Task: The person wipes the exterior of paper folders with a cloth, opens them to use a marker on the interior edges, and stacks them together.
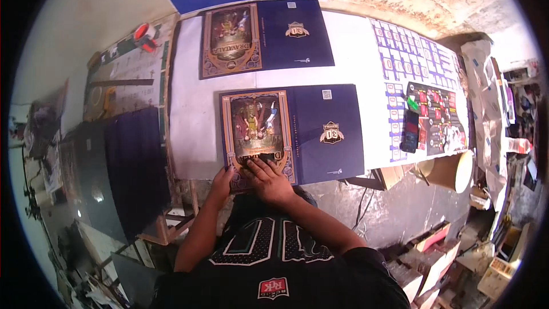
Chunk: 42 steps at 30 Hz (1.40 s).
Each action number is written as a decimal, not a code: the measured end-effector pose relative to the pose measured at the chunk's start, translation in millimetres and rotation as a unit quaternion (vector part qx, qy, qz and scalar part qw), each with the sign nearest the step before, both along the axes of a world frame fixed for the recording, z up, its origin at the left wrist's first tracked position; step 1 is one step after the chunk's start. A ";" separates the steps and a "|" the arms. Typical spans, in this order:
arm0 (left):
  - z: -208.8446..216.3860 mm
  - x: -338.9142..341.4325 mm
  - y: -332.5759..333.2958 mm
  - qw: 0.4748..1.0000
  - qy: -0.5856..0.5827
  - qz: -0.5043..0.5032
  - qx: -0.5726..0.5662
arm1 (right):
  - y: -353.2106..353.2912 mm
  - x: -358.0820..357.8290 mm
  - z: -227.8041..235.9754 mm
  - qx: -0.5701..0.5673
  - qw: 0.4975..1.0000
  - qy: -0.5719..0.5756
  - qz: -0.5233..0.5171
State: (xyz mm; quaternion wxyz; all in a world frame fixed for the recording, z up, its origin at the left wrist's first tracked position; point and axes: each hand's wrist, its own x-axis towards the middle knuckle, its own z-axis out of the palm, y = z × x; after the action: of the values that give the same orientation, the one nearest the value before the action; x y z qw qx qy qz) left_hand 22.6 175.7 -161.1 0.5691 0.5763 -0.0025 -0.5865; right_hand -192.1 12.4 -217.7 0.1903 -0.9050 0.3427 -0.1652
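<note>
Cover (330, 157) lies spread on the table (194, 120). Left hand (222, 185): at the cover's left near corner, grip closure indeterminable. Right hand (269, 180): on the cover, fingers extended, grasping nothing visible. Recommended: even pressure, corner steadied.

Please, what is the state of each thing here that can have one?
Near cover: spread open, flat
Far cover: spread open, flat
Left hand: at near cover's lower-left edge
Right hand: palm down on near cover
Phone: lying flat, screen state unclear
Dark sheet: lying flat
</note>
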 end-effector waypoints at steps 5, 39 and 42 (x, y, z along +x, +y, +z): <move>-9.9 12.0 11.0 0.992 -0.098 -0.074 0.004 | -107.5 -64.6 5.8 -0.153 0.969 0.121 -0.150; -25.7 22.1 7.4 0.982 -0.138 -0.126 0.001 | 55.0 -5.9 42.7 0.034 0.994 0.093 -0.048; -24.0 24.4 12.3 0.974 -0.195 -0.117 0.013 | -51.0 -65.8 39.3 -0.002 0.941 0.133 -0.311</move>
State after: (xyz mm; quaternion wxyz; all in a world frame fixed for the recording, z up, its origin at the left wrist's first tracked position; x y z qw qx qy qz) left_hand 47.0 188.0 -185.1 0.4773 0.6826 -0.1729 -0.5257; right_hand -257.8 -38.7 -178.4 0.0798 -0.7674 0.6291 -0.0947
